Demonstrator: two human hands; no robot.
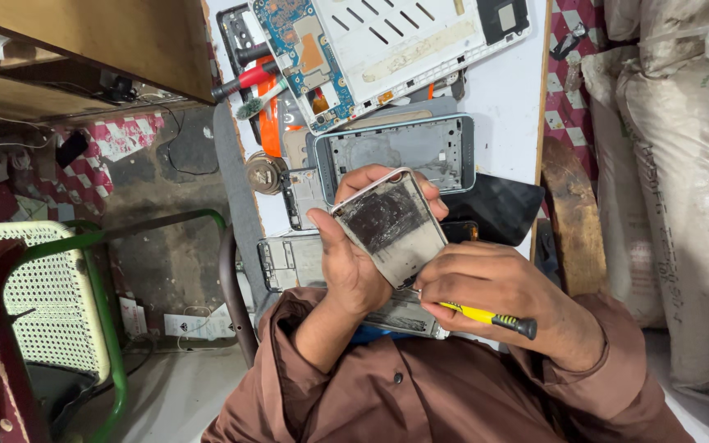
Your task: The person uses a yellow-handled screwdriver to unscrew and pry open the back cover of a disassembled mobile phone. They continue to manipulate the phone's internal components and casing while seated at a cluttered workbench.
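The grimy phone back panel [391, 223] sat tilted above the lap, its long axis running from 11 to 5 o'clock, clamped in the left hand [353, 262]. The right hand [494, 287], at 4 o'clock from it, pinched a yellow screwdriver [486, 316] toward its lower corner. Beyond, at 12 o'clock, an empty phone frame [395, 152] lay on the white counter [506, 98].

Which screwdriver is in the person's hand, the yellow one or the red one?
The yellow screwdriver, gripped in the right hand. The red screwdriver lies untouched on the table.
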